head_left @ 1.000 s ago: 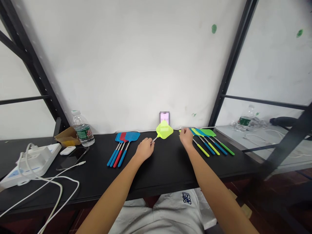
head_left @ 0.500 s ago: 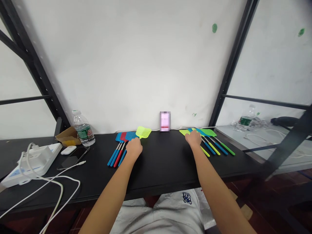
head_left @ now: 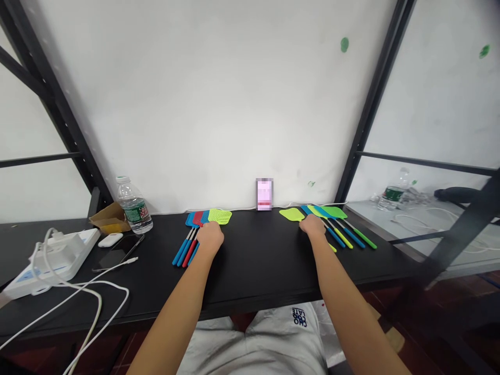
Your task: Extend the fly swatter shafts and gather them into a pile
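Our left hand [head_left: 211,237]: fingers clamped on one lime swatter [head_left: 220,216]. Our right hand [head_left: 313,226]: fingers clamped on one yellow swatter [head_left: 292,214].

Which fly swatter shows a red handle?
The red swatter, on the left; all other visible handles are blue, yellow or green.

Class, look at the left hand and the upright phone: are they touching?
Apart. The head view shows a plain gap: a stretch of black table lies between the left hand and the upright phone.
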`<control>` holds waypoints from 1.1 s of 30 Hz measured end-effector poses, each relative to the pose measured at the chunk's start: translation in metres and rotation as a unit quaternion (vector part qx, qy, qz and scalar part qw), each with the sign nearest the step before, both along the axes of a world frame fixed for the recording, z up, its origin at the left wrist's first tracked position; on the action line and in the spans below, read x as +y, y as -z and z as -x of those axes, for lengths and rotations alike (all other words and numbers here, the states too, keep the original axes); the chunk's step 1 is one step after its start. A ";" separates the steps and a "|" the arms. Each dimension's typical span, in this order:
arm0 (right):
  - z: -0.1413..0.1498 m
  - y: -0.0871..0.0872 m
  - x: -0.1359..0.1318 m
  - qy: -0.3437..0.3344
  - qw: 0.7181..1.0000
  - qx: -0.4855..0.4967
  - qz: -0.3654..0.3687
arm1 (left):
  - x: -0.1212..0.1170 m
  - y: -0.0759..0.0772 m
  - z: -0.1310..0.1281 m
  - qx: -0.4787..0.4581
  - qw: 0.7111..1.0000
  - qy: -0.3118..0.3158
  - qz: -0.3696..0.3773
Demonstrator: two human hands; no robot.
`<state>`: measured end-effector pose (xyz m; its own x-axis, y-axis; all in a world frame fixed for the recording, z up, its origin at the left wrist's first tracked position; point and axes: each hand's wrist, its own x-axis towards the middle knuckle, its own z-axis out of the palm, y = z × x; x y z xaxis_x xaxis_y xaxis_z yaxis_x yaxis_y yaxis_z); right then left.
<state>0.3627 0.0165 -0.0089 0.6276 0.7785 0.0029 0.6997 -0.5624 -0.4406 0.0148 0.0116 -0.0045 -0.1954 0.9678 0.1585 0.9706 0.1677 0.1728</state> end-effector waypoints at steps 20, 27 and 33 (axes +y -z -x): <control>0.015 -0.001 -0.003 -0.103 0.994 -0.029 0.010 | 0.006 -0.001 0.010 -0.010 1.000 -0.021 -0.001; 0.022 -0.004 -0.001 -0.087 0.991 -0.009 -0.098 | 0.003 -0.004 0.008 -0.006 1.000 -0.014 -0.002; 0.029 -0.005 0.003 -0.132 0.965 0.027 -0.225 | -0.002 -0.007 0.005 -0.006 1.000 -0.014 -0.022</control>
<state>0.3338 0.0194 -0.0043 0.4156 0.8391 0.3510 0.7621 -0.1106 -0.6379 0.0096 0.0101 0.0028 -0.2250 0.9538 0.1989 0.9634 0.1873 0.1918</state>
